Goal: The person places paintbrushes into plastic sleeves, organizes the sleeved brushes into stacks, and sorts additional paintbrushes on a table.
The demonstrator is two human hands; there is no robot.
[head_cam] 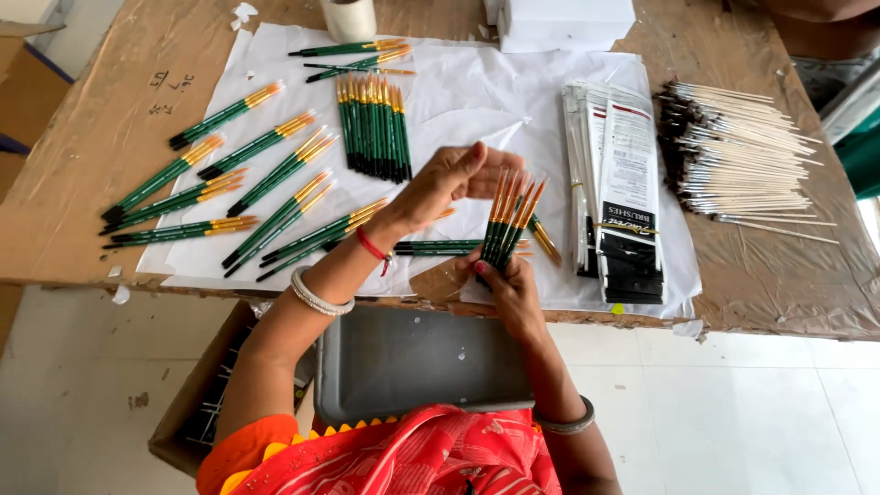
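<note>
My right hand [510, 286] grips a fanned bunch of green-handled paint brushes [510, 220] by their lower ends, orange tips pointing up. My left hand [451, 181] hovers just to the left of the fan, fingers stretched flat toward the brush tips and touching or nearly touching them. Below both hands lie a few more green brushes [440, 247] on white paper [458, 101]. On the left of the paper lie several small bundles of the same brushes [266, 174], and a neat row [374, 126] sits above my left hand.
Flat packs of brush sleeves [616, 174] are stacked right of my hands. A pile of pale wooden brushes [742, 160] lies at the far right. A white box [566, 20] and a tape roll [348, 18] sit at the back. A grey tray [412, 362] rests on my lap; a cardboard box [197, 403] stands below left.
</note>
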